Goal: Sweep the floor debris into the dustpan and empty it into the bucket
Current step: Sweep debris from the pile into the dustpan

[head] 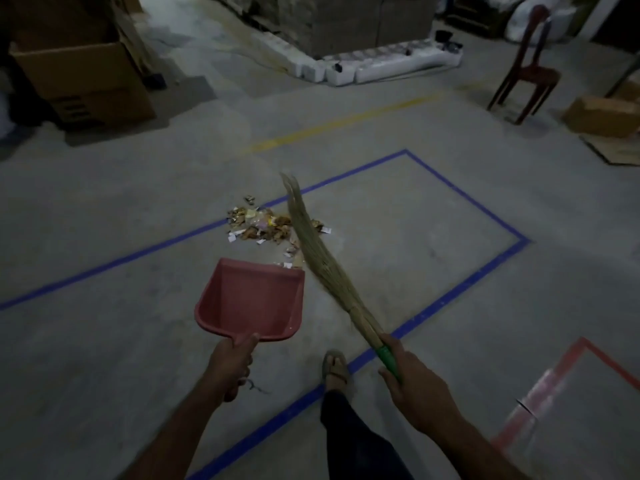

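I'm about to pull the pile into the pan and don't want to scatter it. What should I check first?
1. Left hand grip on dustpan handle: ok.
2. Right hand grip on broom: ok.
3. Pan mouth faces the debris pile: ok.
4. Pan lip flat on the floor: cannot tell.
5. Broom bristles beyond the pile, ready to pull back: ok, the tip reaches past it.
6. Bucket within reach: cannot tell, none in view.
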Demonstrator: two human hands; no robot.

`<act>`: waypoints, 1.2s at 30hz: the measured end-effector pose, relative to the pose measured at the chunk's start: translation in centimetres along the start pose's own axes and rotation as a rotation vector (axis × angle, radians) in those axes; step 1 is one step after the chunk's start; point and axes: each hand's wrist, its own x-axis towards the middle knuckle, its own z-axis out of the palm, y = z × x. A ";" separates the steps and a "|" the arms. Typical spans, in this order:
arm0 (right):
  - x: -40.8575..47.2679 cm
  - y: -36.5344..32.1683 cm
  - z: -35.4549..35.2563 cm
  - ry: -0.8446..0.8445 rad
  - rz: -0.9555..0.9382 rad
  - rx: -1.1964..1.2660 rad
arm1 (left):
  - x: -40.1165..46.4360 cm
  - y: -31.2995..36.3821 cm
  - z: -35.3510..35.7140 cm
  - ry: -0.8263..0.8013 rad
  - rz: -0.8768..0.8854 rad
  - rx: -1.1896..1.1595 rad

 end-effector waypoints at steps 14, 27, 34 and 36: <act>36.1 3.9 5.2 -0.337 0.022 0.021 | 25.5 11.8 1.2 0.134 -0.212 -0.061; 60.4 14.2 22.5 -0.778 0.043 -0.539 | 51.9 4.5 2.5 0.212 -0.367 0.051; 73.0 20.3 30.1 -0.586 0.150 -0.621 | 62.8 -2.8 1.2 0.120 -0.352 0.027; 75.6 19.2 30.4 -0.536 0.079 -0.630 | 64.4 -2.8 0.4 0.116 -0.351 -0.009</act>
